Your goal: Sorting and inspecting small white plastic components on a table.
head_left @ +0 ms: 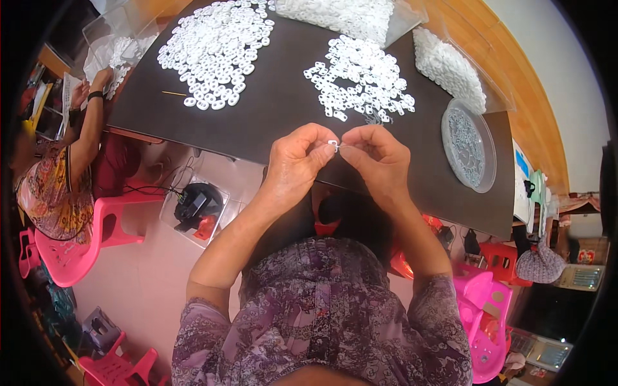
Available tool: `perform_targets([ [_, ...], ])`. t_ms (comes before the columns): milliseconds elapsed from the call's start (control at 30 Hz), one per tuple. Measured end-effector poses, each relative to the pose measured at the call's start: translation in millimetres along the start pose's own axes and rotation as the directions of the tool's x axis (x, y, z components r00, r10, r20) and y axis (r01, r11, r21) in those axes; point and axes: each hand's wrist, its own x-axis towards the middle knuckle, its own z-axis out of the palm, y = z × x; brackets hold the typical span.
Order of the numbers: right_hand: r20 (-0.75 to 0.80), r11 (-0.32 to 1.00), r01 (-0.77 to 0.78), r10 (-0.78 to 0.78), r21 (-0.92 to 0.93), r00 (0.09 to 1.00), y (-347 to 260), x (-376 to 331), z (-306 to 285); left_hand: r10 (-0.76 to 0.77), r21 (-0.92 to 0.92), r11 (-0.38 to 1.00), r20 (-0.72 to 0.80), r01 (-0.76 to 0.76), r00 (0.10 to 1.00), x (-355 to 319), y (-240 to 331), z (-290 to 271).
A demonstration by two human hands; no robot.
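Dark brown, the table carries a broad pile of white ovals, a smaller pile of white clips and, at right, a clear tub of grey parts. Bent inward, the left hand and right hand meet over its near edge. Print on a red label, far right, is too small to read. Left thumb and forefinger pinch a white piece; right fingertips close in beside it, their grip unclear.

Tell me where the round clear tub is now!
In the head view, the round clear tub sits on the dark table toward its right end, right of the person's right hand.
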Motion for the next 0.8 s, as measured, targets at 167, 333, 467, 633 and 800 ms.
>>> perform_targets([
  [167, 0.018, 0.999, -0.017, 0.017, -0.043, 1.000, 0, 0, 1, 0.123, 0.189, 0.975, -0.007, -0.119, 0.992, -1, -1, 0],
  [333, 0.004, 0.999, -0.044, 0.044, -0.013, 0.999, 0, 3, 5, 0.380, 0.479, 0.818, -0.032, -0.320, 0.924, -2, 3, 7],
  [467, -0.006, 0.990, -0.106, 0.107, 0.092, 0.994, 9, 5, 4, 0.428, 0.502, 0.791, -0.047, -0.349, 0.902, -2, -5, 12],
  [633, -0.026, 0.991, -0.108, 0.111, 0.078, 0.993, 5, 7, 7, 0.380, 0.450, 0.839, -0.082, -0.306, 0.922, -2, -3, 13],
  [800, 0.007, 0.999, -0.038, 0.038, 0.026, 0.999, 2, 11, 7, 0.196, 0.253, 0.955, -0.134, -0.158, 0.971, -1, -5, 8],
])
